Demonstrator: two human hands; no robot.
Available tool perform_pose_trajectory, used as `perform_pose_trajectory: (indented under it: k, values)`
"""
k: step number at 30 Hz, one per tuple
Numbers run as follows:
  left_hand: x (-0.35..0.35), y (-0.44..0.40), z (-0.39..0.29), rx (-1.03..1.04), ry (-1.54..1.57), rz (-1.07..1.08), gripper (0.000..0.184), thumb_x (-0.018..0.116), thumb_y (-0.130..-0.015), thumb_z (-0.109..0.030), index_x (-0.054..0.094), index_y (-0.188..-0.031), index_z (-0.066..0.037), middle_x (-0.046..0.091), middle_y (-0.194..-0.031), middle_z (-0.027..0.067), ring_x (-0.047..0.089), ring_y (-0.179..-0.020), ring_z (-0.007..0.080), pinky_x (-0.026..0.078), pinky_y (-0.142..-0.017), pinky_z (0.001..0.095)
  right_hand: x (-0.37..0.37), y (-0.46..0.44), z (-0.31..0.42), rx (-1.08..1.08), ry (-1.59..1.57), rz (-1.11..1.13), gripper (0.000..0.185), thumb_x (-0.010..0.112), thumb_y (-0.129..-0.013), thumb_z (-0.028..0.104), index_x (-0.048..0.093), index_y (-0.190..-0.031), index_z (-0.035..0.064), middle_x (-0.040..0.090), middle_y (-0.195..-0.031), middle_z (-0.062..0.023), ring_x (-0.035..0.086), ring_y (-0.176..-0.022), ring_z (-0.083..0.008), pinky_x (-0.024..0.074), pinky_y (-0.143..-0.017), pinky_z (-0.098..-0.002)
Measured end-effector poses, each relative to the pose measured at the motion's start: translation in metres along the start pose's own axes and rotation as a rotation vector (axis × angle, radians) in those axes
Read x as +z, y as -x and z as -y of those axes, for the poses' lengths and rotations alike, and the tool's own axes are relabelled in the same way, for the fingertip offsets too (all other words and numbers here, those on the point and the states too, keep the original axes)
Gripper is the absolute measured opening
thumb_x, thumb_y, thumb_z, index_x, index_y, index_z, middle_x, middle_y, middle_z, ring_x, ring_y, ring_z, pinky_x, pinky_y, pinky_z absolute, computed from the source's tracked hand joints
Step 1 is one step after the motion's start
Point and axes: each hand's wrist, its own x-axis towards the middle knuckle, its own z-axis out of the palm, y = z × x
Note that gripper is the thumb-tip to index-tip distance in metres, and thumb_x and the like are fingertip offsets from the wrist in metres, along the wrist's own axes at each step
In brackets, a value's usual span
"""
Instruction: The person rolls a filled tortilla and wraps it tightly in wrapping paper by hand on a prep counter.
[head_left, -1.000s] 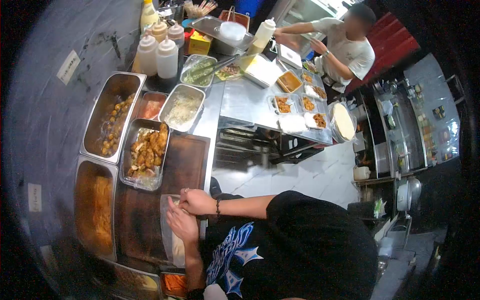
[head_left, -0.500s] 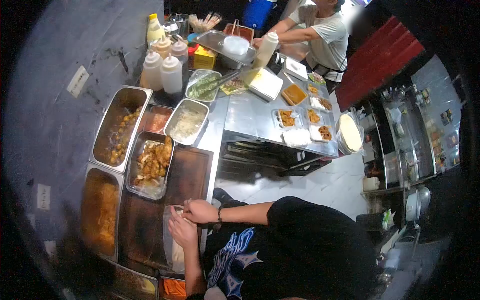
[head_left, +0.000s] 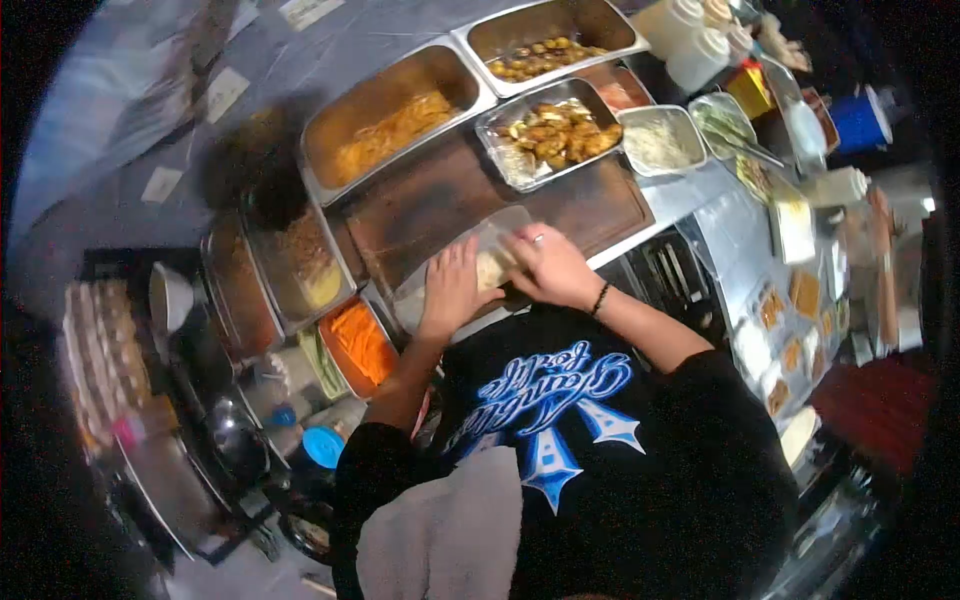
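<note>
The pale wrap [head_left: 490, 271], on a thin translucent sheet [head_left: 507, 218] by the front edge of the counter [head_left: 674, 203], should be light, soft and easy to tear, best steadied with flat fingers along its length. It looks creamy white, mostly hidden by the hands: the left hand [head_left: 456, 285] rests over it, fingers extended; the right hand [head_left: 556, 268] curls beside it, whether gripping I cannot tell.

A glossy metal tray [head_left: 400, 85] borders the matt, wood-like board's [head_left: 430, 185] far edge — a translucent, plastic-looking sheet [head_left: 487, 233] lies by the near edge.
</note>
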Motion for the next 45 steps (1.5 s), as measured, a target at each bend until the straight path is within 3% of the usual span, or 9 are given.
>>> perform_pose_trajectory:
  k: [4, 12, 19, 21, 24, 25, 27, 32, 45]
  values:
    - [0.013, 0.017, 0.014, -0.07, 0.042, 0.054, 0.092, 0.08, -0.068, -0.05, 0.042, -0.138, -0.004, 0.055, -0.122, 0.0146, 0.053, -0.114, 0.0308, 0.042, -0.095, 0.043, 0.027, -0.021, -0.01, -0.363, 0.277, 0.182, 0.061, 0.076, -0.072, 0.038, 0.055, -0.117, 0.0026, 0.061, -0.104, -0.0129, 0.057, -0.103, -0.0308, 0.0452, -0.087, -0.041]
    - [0.019, 0.027, 0.026, -0.112, -0.002, 0.091, 0.087, 0.081, -0.068, -0.044, 0.043, -0.136, -0.005, 0.058, -0.114, 0.0138, 0.056, -0.108, 0.0308, 0.047, -0.09, 0.0424, 0.043, -0.023, -0.044, -0.413, 0.177, 0.326, 0.057, 0.076, -0.069, 0.043, 0.056, -0.105, 0.004, 0.062, -0.097, -0.0138, 0.061, -0.094, -0.032, 0.0488, -0.084, -0.0431]
    - [0.01, 0.039, 0.033, -0.259, 0.062, 0.128, 0.087, 0.08, -0.065, -0.042, 0.047, -0.136, -0.005, 0.063, -0.111, 0.0159, 0.061, -0.103, 0.0318, 0.048, -0.095, 0.0435, 0.039, -0.034, -0.041, -0.313, 0.108, 0.461, 0.071, 0.077, -0.067, 0.046, 0.056, -0.12, 0.0034, 0.065, -0.103, -0.0168, 0.063, -0.095, -0.035, 0.0491, -0.085, -0.0453]
    - [0.078, 0.053, 0.075, -0.137, 0.101, -0.065, 0.078, 0.08, -0.064, -0.043, 0.056, -0.128, -0.005, 0.065, -0.106, 0.0152, 0.063, -0.098, 0.0308, 0.05, -0.091, 0.0442, 0.058, -0.029, -0.049, -0.177, 0.035, 0.538, 0.065, 0.076, -0.068, 0.045, 0.06, -0.119, 0.0074, 0.067, -0.104, -0.017, 0.064, -0.096, -0.0356, 0.0501, -0.087, -0.0466]
    - [0.011, 0.032, 0.036, -0.171, 0.288, -0.022, 0.065, 0.081, -0.062, -0.031, 0.063, -0.119, -0.005, 0.067, -0.111, 0.0158, 0.064, -0.1, 0.0344, 0.051, -0.088, 0.0449, 0.072, -0.037, -0.041, -0.019, 0.173, 0.66, 0.047, 0.077, -0.063, 0.047, 0.069, -0.096, 0.0141, 0.071, -0.088, -0.0135, 0.069, -0.079, -0.0328, 0.0557, -0.069, -0.0469]
    - [-0.009, 0.028, 0.023, -0.176, 0.344, -0.004, 0.061, 0.081, -0.062, -0.027, 0.065, -0.116, -0.004, 0.067, -0.112, 0.0159, 0.064, -0.101, 0.0356, 0.051, -0.087, 0.0451, 0.076, -0.036, -0.052, -0.174, 0.125, 0.564, 0.046, 0.077, -0.06, 0.047, 0.07, -0.092, 0.0149, 0.071, -0.085, -0.0133, 0.069, -0.078, -0.0332, 0.0556, -0.068, -0.0469]
    - [0.005, 0.028, 0.038, -0.108, 0.174, 0.045, 0.083, 0.081, -0.06, -0.02, 0.051, -0.135, -0.002, 0.064, -0.114, 0.024, 0.062, -0.103, 0.041, 0.051, -0.088, 0.0466, 0.095, -0.043, -0.058, -0.17, 0.14, 0.582, 0.049, 0.081, -0.056, 0.045, 0.07, -0.09, 0.0117, 0.071, -0.086, -0.0123, 0.069, -0.081, -0.0338, 0.0553, -0.072, -0.0456]
    - [0.008, 0.026, 0.046, -0.214, 0.104, 0.227, 0.098, 0.082, -0.058, -0.023, 0.04, -0.144, -0.001, 0.063, -0.111, 0.0309, 0.064, -0.095, 0.0437, 0.051, -0.085, 0.0484, 0.079, -0.048, -0.055, -0.231, 0.195, 0.574, 0.061, 0.083, -0.055, 0.048, 0.07, -0.096, 0.0051, 0.07, -0.093, -0.0149, 0.069, -0.087, -0.0333, 0.0551, -0.076, -0.045]
    - [-0.008, 0.029, 0.03, -0.372, 0.081, 0.25, 0.097, 0.081, -0.063, -0.031, 0.036, -0.144, -0.003, 0.066, -0.1, 0.0286, 0.063, -0.092, 0.0449, 0.049, -0.083, 0.0522, 0.06, -0.05, -0.047, -0.217, 0.118, 0.615, 0.062, 0.083, -0.055, 0.047, 0.07, -0.101, 0.008, 0.071, -0.093, -0.0152, 0.069, -0.09, -0.0331, 0.0549, -0.08, -0.0445]
